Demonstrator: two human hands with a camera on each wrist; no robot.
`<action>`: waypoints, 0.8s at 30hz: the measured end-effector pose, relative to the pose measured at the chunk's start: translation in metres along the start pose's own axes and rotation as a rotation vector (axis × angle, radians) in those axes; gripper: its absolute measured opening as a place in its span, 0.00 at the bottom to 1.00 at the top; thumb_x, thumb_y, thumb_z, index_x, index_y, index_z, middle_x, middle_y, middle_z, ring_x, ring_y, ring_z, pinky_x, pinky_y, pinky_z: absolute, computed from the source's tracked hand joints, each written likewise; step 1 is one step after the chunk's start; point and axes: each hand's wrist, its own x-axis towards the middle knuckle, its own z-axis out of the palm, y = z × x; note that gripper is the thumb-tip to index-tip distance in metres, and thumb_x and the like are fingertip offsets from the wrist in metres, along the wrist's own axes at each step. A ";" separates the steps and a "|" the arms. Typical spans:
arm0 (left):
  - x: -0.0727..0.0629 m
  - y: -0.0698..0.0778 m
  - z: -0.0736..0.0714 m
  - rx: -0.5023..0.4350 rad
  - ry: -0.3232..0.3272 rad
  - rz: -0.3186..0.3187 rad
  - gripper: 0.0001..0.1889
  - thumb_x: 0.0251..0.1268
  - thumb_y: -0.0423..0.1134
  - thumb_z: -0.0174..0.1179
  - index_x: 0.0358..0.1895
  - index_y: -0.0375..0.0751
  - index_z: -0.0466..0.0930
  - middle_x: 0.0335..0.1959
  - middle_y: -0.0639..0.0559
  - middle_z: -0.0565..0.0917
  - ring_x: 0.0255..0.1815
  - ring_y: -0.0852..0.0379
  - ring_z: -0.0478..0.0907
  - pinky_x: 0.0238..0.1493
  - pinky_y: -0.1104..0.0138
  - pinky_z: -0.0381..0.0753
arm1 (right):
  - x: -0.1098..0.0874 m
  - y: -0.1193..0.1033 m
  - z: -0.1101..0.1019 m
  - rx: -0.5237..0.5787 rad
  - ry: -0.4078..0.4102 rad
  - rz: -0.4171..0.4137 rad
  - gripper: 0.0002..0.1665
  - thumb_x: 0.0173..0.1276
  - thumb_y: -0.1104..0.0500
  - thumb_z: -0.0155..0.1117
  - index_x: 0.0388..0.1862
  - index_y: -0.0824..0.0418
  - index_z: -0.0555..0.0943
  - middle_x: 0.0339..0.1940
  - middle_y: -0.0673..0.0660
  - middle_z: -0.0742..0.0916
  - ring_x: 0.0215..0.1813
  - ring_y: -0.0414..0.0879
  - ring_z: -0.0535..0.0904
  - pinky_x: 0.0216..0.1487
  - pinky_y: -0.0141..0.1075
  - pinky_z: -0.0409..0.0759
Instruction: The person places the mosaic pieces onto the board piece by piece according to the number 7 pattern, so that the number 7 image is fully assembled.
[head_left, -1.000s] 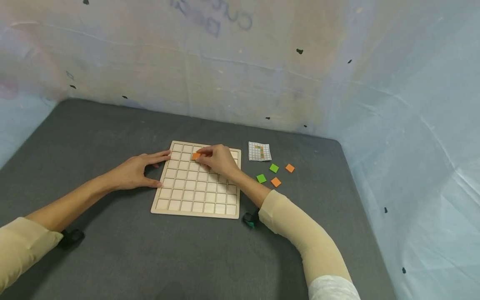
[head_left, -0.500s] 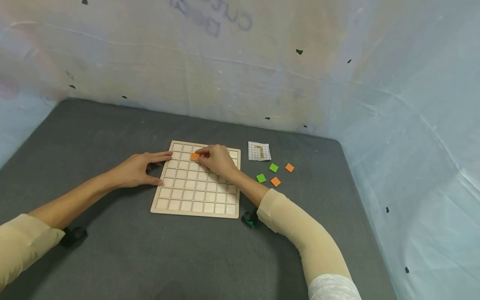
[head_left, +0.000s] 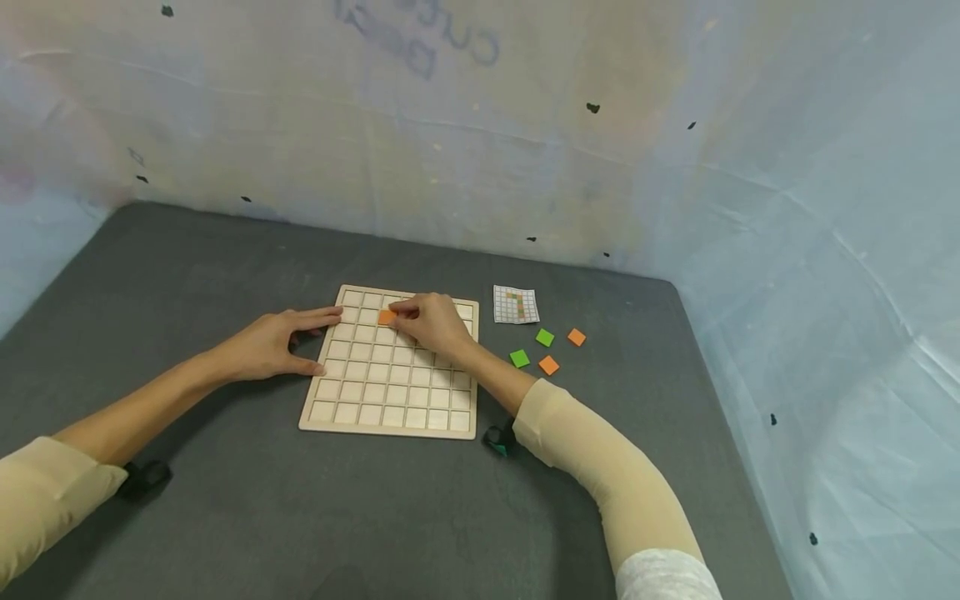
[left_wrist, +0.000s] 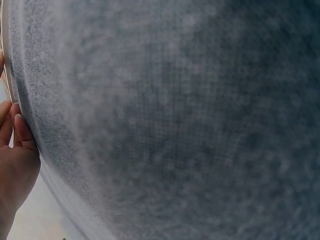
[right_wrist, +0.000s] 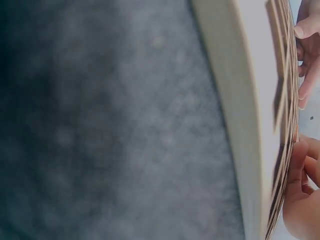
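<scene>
Faintly lettered sheet [head_left: 480,183] beyond pinched tile [head_left: 386,317]

Bare left hand [head_left: 266,343] with thumb spread from extended fingers, cream-sleeved left arm [head_left: 63,479] stretched forward, bare right hand [head_left: 435,323] pinching with thumb and fingertips, cream-sleeved right arm [head_left: 588,454] bent inward

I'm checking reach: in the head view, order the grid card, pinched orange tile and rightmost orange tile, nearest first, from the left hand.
From the left hand:
1. Pinched orange tile: in the right hand.
2. Grid card: right of the board.
3. Rightmost orange tile: right of the card.
</scene>
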 end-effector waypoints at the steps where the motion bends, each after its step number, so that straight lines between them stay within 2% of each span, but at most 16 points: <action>1: 0.000 -0.001 0.000 0.000 0.000 -0.001 0.46 0.55 0.53 0.73 0.76 0.43 0.63 0.76 0.47 0.64 0.59 0.53 0.76 0.47 0.60 0.78 | -0.001 0.000 -0.001 0.023 0.000 0.008 0.19 0.70 0.57 0.68 0.57 0.62 0.85 0.36 0.52 0.89 0.28 0.36 0.81 0.32 0.27 0.77; 11: 0.000 -0.004 0.001 -0.008 0.006 0.009 0.46 0.55 0.53 0.74 0.76 0.43 0.63 0.76 0.47 0.64 0.58 0.54 0.76 0.46 0.62 0.77 | -0.011 0.013 -0.016 0.290 0.005 0.063 0.18 0.71 0.58 0.67 0.58 0.63 0.84 0.38 0.55 0.89 0.35 0.43 0.84 0.39 0.34 0.81; 14: 0.000 -0.003 0.001 -0.008 0.006 0.011 0.46 0.55 0.53 0.74 0.76 0.43 0.63 0.76 0.47 0.64 0.58 0.53 0.76 0.47 0.62 0.77 | -0.015 0.018 -0.024 0.356 0.025 0.062 0.18 0.71 0.59 0.66 0.57 0.63 0.84 0.39 0.57 0.89 0.37 0.47 0.85 0.38 0.38 0.81; 20: 0.001 -0.001 -0.001 -0.002 0.014 0.008 0.46 0.55 0.52 0.74 0.76 0.43 0.63 0.76 0.45 0.64 0.59 0.52 0.76 0.49 0.58 0.78 | -0.025 0.024 -0.042 0.401 0.074 0.035 0.16 0.71 0.60 0.66 0.55 0.65 0.84 0.44 0.59 0.89 0.40 0.55 0.85 0.36 0.45 0.81; 24: 0.002 -0.001 0.000 0.000 0.012 0.003 0.46 0.56 0.53 0.73 0.76 0.43 0.63 0.76 0.45 0.64 0.59 0.52 0.76 0.49 0.57 0.78 | -0.035 0.028 -0.051 0.368 0.099 0.044 0.15 0.71 0.60 0.66 0.54 0.62 0.85 0.46 0.56 0.88 0.43 0.53 0.84 0.39 0.43 0.81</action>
